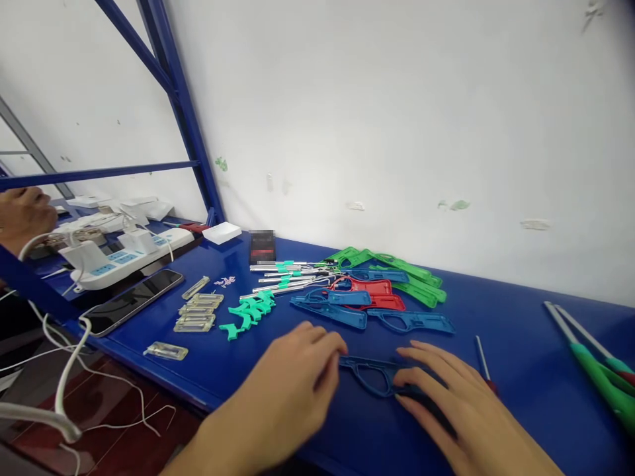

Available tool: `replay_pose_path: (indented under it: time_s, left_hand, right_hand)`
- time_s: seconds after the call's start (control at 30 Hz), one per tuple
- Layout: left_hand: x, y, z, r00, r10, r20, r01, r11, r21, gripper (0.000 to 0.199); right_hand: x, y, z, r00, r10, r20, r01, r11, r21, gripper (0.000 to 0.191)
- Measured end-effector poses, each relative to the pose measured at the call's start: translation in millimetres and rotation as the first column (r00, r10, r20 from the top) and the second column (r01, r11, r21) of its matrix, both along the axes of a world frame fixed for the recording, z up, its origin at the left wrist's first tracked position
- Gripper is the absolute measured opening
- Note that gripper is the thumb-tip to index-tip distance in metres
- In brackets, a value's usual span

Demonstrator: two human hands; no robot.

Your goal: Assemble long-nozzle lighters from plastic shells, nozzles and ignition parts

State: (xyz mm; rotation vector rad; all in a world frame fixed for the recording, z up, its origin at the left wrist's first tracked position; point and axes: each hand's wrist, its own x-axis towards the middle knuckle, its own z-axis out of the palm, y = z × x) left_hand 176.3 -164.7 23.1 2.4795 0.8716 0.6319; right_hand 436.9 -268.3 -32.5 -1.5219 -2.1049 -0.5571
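A blue plastic lighter casing half [374, 380], with a trigger loop, lies on the blue table in front of me. My left hand [302, 383] has its fingers curled together at the narrow front end of it. The fingers of my right hand [441, 390] bend over the handle end and hide most of it. Beyond them are more blue casing halves [411, 320], red casing halves [387, 294] and green casing halves [417, 287]. Metal lighter tubes [282, 284] with teal bits, teal triggers [248, 314] and clear fuel tanks [196, 311] lie to the left.
A screwdriver [481, 357] lies beyond my right hand; green long-nosed lighters [595, 377] are at the right edge. Leftward are a phone [139, 301], a white power strip [133, 258] with cables, and a blue metal frame [183, 112]. Another person's hand [27, 215] shows far left.
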Motion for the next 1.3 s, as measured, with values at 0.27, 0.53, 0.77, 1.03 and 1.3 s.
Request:
replay_pose_path:
  time_s: [0.27, 0.53, 0.77, 1.03, 1.3]
  left_hand:
    - [-35, 78, -6.5, 0.914, 0.357, -0.192, -0.281, 0.899, 0.336, 0.027]
    - [-42, 111, -0.7, 0.843, 0.404, -0.355, -0.211, 0.856, 0.471, 0.035]
    - [-31, 120, -8.9, 0.804, 0.422, -0.420, -0.174, 0.841, 0.513, 0.036]
    - [-30, 131, -8.6, 0.786, 0.411, -0.463, -0.111, 0.830, 0.547, 0.037]
    - [-29, 132, -14.8, 0.759, 0.419, -0.498, -0.040, 0.794, 0.607, 0.038]
  right_hand:
    - [11, -4, -13.5, 0.997, -0.072, -0.007, 0.072, 0.996, 0.060, 0.034]
    - [8, -7, -23.6, 0.997, -0.075, -0.015, 0.077, 0.987, 0.139, 0.032]
    - [10, -11, -25.7, 0.995, -0.102, 0.003, 0.101, 0.984, 0.149, 0.035]
    - [9, -9, -23.4, 0.993, -0.114, 0.010, 0.112, 0.984, 0.136, 0.036]
    - [10, -8, -25.0, 0.994, -0.108, -0.008, 0.109, 0.986, 0.123, 0.034]
